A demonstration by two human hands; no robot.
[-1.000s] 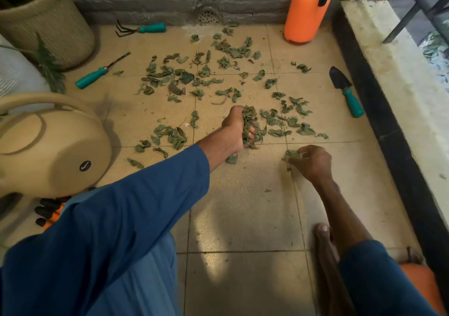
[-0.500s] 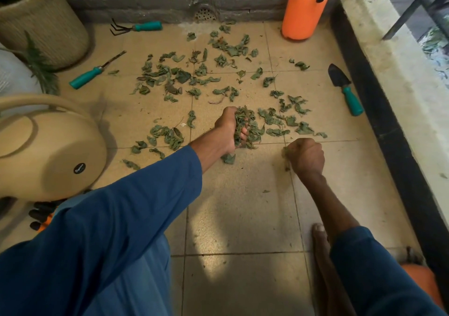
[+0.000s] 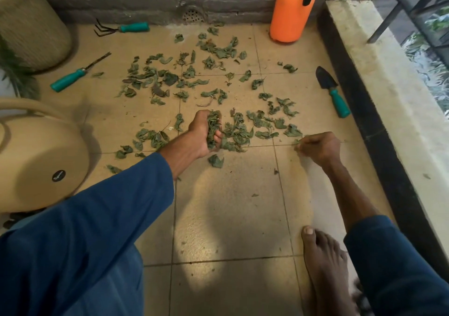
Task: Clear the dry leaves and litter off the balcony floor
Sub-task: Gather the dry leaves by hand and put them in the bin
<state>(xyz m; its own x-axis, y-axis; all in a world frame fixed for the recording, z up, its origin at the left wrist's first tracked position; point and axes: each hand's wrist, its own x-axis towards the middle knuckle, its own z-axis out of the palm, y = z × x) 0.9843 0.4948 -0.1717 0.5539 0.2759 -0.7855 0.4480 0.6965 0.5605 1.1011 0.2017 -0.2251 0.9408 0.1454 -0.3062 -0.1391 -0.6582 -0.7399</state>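
Going by how much still lies on the balcony floor [image 3: 230, 206], the clearing looks to be at an early stage. The left hand [image 3: 202, 137] hangs low over the tiles, its fingers [image 3: 217, 136] curled round a handful of leaves [image 3: 213, 127] that sticks out above and below the fist. The right hand [image 3: 320, 147] is down at the floor well to the right. Its fingers are bent in and the tips seem to pinch a single leaf [image 3: 297, 142] near a tile joint, though the grip is too small to read for certain.

Done so far: the tiles nearest the person, around the bare foot [image 3: 323, 262], carry only crumbs and specks. One loose leaf [image 3: 215, 161] lies just below the left hand.

Most of the work is left. Scattered leaves [image 3: 167, 80] cover the middle tiles and reach up toward the drain [image 3: 193, 15]. A dense cluster [image 3: 238, 133] lies just beside the left hand, and a smaller patch [image 3: 150, 137] lies toward the watering can [image 3: 36, 160]. A couple of stray leaves [image 3: 290, 68] lie below the orange sprayer [image 3: 291, 12].

A hand rake [image 3: 121, 28] and a trowel [image 3: 331, 92] lie at the edges, untouched. No litter other than leaves can be made out. No bag or bin is in view, so where the handful will go cannot be told.
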